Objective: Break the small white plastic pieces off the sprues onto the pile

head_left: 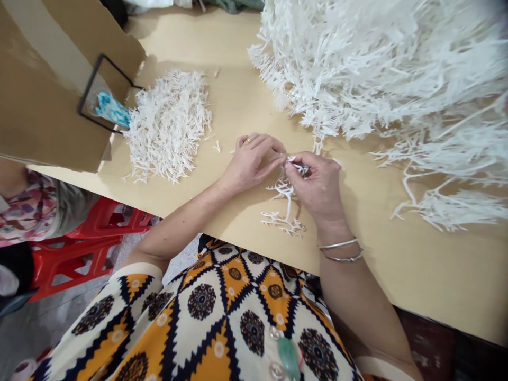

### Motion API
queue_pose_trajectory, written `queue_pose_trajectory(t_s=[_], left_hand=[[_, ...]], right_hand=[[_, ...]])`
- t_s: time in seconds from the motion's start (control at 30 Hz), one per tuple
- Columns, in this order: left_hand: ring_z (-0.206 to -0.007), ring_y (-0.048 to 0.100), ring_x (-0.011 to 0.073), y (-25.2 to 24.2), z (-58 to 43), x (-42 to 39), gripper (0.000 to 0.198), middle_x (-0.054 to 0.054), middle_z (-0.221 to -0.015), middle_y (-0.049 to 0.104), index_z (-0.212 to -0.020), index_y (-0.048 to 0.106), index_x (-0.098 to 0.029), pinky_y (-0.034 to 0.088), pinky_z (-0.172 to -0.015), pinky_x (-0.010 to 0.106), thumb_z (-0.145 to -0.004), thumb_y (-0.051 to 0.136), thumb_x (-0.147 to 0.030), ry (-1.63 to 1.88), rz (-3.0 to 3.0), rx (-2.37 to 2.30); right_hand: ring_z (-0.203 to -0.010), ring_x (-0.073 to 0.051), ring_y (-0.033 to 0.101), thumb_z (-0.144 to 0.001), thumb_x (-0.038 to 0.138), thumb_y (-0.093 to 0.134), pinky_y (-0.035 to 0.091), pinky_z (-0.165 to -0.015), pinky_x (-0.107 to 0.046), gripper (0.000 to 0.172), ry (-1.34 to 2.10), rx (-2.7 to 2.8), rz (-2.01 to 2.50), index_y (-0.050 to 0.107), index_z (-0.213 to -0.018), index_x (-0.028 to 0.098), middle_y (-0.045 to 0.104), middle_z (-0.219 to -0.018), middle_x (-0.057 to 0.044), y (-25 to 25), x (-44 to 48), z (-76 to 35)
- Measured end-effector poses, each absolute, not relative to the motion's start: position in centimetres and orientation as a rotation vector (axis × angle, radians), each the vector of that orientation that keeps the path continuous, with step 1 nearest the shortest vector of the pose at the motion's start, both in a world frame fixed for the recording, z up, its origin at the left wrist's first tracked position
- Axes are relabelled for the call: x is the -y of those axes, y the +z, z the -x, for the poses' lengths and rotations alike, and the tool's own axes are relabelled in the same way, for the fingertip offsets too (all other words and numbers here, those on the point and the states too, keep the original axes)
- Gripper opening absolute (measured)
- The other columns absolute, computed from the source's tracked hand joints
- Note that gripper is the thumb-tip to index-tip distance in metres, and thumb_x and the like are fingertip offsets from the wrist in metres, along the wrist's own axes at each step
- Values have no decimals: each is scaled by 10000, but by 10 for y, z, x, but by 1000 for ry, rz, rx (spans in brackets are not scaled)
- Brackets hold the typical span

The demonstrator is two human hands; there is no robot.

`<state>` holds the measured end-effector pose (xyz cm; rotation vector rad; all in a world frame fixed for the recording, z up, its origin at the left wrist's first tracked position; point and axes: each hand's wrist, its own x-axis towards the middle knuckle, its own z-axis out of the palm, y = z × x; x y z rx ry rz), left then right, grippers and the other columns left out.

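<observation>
A white branched plastic sprig (289,203) hangs below my fingertips, its lower twigs close to the tabletop. My left hand (254,161), with a gold-coloured ring, is closed in a pinch at the sprig's upper end. Against it, my right hand (317,182) pinches at the same spot, thumb against fingers. White and grey bits show between the right thumb and fingers; what they are I cannot make out. The fingertips of both hands meet or nearly meet. Two silver-coloured bangles (340,251) circle my right wrist.
A large heap of white branched sprigs (369,69) covers the far right of the table (238,211). Small white pieces (169,127) are piled at left, beside a black wire frame (90,84), a blue-and-white bundle (112,109) and a cardboard box (47,95). Red stools (75,259) and another person's arm (11,177) are at left.
</observation>
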<state>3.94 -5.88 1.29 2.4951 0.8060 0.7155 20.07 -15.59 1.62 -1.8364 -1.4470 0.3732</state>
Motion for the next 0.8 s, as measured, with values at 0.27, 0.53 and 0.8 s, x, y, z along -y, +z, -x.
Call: queue_pose_trajectory(t_s=[0.27, 0.53, 0.8], left_hand=[[-1024, 656, 178, 12, -37, 56, 291, 19, -1029, 728, -1014, 663, -221, 344, -999, 379, -1089, 485, -439, 773, -2486, -695], [-992, 681, 156, 14, -45, 73, 423, 13, -1002, 758, -972, 618, -218, 320, -1056, 396, -1101, 383, -545, 674, -2533, -525], [-1102, 663, 187, 4, -37, 53, 298, 68, -1149, 716, -1153, 599, -236, 422, -1019, 399, -1107, 414, -465, 1171, -2341, -1153]], right_hand=[[-764, -213, 667, -878, 284, 601, 407, -968, -451, 88, 297, 1400, 1916, 646, -822, 234, 718, -764, -15, 11, 154, -194], [-708, -211, 623, -890, 265, 582, 453, -906, -469, 97, 112, 1296, 1991, 560, -797, 246, 684, -744, -24, -4, 143, -205], [-564, -160, 502, -936, 455, 611, 422, -572, -346, 219, 355, 1197, 1683, 569, -810, 281, 569, -648, 10, -7, 146, -222]])
